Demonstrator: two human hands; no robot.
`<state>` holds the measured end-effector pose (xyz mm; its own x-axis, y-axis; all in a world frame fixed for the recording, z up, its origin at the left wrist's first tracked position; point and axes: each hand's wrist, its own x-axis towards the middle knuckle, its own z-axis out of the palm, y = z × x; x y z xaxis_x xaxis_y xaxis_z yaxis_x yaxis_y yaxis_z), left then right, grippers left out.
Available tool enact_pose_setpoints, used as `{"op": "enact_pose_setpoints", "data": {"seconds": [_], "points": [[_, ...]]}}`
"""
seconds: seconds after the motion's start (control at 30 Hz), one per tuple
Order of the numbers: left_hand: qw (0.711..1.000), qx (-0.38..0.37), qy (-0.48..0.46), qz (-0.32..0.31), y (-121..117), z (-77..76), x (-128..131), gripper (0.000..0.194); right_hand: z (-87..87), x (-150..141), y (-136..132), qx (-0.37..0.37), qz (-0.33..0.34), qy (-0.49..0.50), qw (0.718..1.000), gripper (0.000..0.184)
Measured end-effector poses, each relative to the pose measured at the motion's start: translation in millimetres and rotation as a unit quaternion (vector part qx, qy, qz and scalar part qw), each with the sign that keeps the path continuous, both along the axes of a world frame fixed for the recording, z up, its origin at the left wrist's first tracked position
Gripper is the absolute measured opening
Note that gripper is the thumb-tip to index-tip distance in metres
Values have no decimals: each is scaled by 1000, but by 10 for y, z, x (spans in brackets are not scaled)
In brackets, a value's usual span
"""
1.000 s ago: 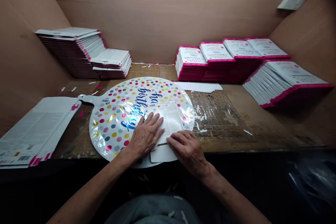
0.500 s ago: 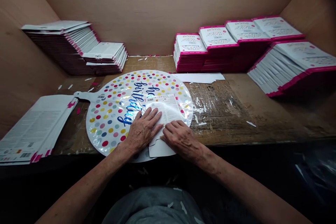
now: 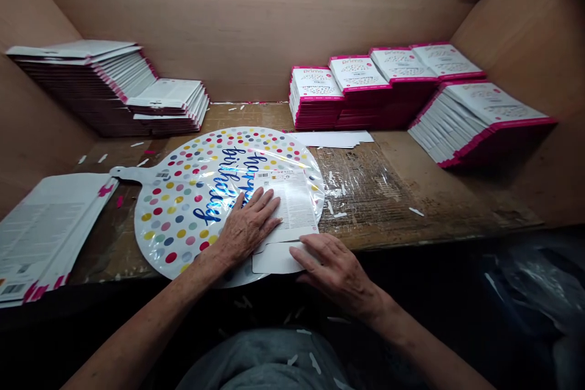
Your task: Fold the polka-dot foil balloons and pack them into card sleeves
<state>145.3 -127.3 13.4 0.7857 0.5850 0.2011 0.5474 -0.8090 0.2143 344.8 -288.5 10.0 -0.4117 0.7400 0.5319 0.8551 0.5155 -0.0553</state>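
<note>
A flat foil balloon (image 3: 169,219) with coloured dots and blue "happy birthday" lettering lies on the bench, its tail pointing left. On its near right part rests a white printed card sleeve (image 3: 292,204) with a barcode and small text. The sleeve's plain white flap (image 3: 274,259) extends toward me. My left hand (image 3: 251,219) lies flat across the sleeve's left side and the balloon, fingers stretched out. At the flap's right edge, my right hand (image 3: 333,268) touches the card with its fingers apart.
Printed sleeves (image 3: 55,225) lie fanned at left. Behind them stands a white and pink stack (image 3: 114,85). More pink-edged packs (image 3: 361,82) stand at the back right, beside a leaning row (image 3: 484,116). White strips (image 3: 333,139) and paper scraps (image 3: 338,192) lie on the bench.
My right hand has moved slightly right and nearer to me, its curled fingers now spread, showing more of the flap. My left hand stays on the sleeve. The view has shifted a little.
</note>
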Motion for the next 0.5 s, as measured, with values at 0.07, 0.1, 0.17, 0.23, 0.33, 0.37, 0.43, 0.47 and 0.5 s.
{"op": "enact_pose_setpoints", "data": {"seconds": [0.07,0.1,0.17,0.23,0.33,0.37,0.43,0.47,0.5], "points": [[998,-9,-68,2,-84,15,-75,36,-90,-87,73,23,-2,-19,1000,27],[995,-15,-101,-5,-145,23,-130,32,-123,-112,100,29,-6,-26,999,28],[990,-28,-133,-34,-286,35,-253,27,-163,-123,131,37,-10,-36,999,28],[990,-40,-121,-63,-418,31,-358,34,-170,-108,142,43,-5,-37,998,26],[992,-43,-104,-62,-550,3,-423,45,-138,-99,161,38,6,-2,999,21],[992,-42,-108,-55,-574,-3,-417,40,-119,-106,174,29,4,19,999,20],[992,-42,-119,-31,-599,1,-370,28,-77,-134,218,-8,-11,68,998,19],[991,-44,-123,-15,-601,11,-333,25,-57,-151,249,-35,-26,96,994,20],[991,-47,-125,4,-594,23,-289,26,-39,-167,285,-68,-44,125,989,22]]}}
